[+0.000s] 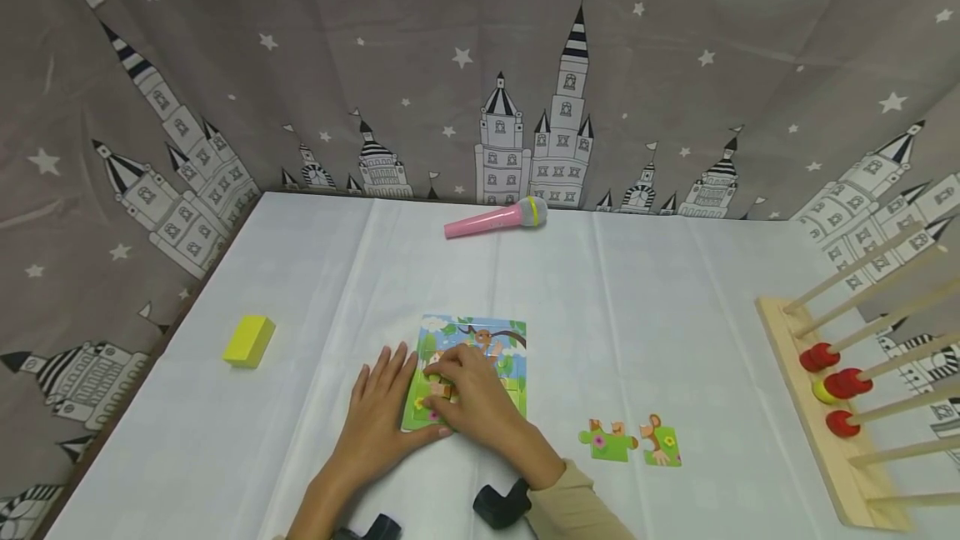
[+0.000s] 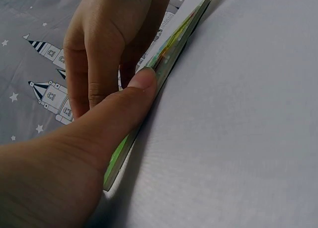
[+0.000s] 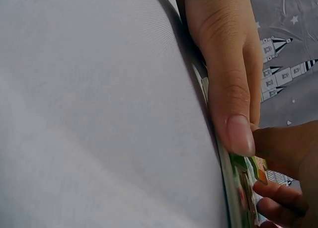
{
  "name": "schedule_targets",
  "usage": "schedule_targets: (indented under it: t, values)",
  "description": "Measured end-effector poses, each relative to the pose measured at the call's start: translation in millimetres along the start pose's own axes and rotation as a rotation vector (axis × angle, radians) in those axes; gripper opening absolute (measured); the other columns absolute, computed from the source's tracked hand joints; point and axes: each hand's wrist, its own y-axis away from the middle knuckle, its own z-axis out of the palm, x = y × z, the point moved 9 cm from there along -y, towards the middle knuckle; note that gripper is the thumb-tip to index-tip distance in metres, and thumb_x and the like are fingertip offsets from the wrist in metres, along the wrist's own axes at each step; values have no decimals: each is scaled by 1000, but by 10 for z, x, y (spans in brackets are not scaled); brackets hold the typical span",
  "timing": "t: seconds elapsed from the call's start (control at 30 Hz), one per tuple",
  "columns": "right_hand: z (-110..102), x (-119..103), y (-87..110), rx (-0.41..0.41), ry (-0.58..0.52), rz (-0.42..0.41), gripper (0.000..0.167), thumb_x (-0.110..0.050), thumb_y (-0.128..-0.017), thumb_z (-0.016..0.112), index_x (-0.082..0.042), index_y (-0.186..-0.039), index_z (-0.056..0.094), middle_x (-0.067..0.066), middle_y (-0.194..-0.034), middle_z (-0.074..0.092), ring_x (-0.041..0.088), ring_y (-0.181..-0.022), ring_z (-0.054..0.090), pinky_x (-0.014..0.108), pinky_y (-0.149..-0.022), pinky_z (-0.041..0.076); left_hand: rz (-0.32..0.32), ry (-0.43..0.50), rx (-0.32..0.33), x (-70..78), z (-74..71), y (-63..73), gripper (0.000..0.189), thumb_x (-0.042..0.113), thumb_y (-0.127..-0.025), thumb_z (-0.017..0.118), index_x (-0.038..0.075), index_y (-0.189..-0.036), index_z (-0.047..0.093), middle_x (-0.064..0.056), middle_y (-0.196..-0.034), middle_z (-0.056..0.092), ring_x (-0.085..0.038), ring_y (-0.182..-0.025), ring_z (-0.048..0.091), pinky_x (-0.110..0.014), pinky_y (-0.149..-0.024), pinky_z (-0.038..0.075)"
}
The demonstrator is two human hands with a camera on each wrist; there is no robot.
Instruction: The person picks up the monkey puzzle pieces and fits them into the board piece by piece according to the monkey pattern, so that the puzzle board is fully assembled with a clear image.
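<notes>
A jigsaw puzzle board point(image 1: 513, 348) with a bright animal picture lies on the white table. My left hand point(image 1: 378, 423) rests along its left side with fingers straight, and its thumb point(image 2: 141, 81) presses the near edge. Over the board, my right hand point(image 1: 480, 398) pinches a puzzle piece point(image 3: 261, 171) between thumb and fingers, at the lower left of the picture. That hand covers part of the board. To the right lie two loose puzzle pieces, one green with a pink flower point(image 1: 611, 446) and one with a brown animal part point(image 1: 662, 442).
A pink toy microphone point(image 1: 495, 220) lies at the table's back edge. On the left is a yellow block point(image 1: 250, 341). A wooden peg rack point(image 1: 802, 407) with red and yellow beads stands at the right. A grey castle-print curtain point(image 1: 405, 40) hangs behind.
</notes>
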Motion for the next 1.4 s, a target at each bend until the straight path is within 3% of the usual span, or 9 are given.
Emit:
schedule_targets:
  t: [0.23,0.47,0.67,0.9,1.4]
  values:
    - [46,15,13,-27,109,11,38,-36,-80,67,-18,-113,65,6,-129,50,22,-116,44,45,-91,39,-1,0,0,-8,0,4,100,62,-65,67,5,-140,33,-13,-149,26,-34,-139,17,-55,-109,12]
    - [71,2,47,-29,150,-4,42,-41,-82,62,-20,-119,61,5,-136,46,23,-121,42,42,-93,36,12,0,11,5,-13,-5,100,60,-65,68,5,-140,32,-13,-149,26,-35,-139,17,-54,-109,12]
    - [71,2,77,-5,175,13,47,-42,-83,60,-15,-122,59,6,-138,45,25,-123,42,55,-100,35,20,-10,14,13,-12,-10,101,59,-64,69,4,-140,33,-13,-149,27,-35,-138,18,-55,-108,12]
    - [131,-40,125,-17,268,-23,47,-42,-89,52,-15,-127,54,9,-142,41,26,-127,40,46,-102,36,9,-8,-3,3,-8,-3,101,61,-65,66,4,-140,32,-14,-149,25,-35,-139,17,-55,-109,12]
    - [121,1,148,-29,184,-18,44,-34,-90,52,-15,-130,51,6,-142,40,24,-127,39,47,-103,35,9,13,5,15,-13,10,100,61,-66,67,4,-140,32,-14,-149,25,-35,-139,16,-55,-108,12]
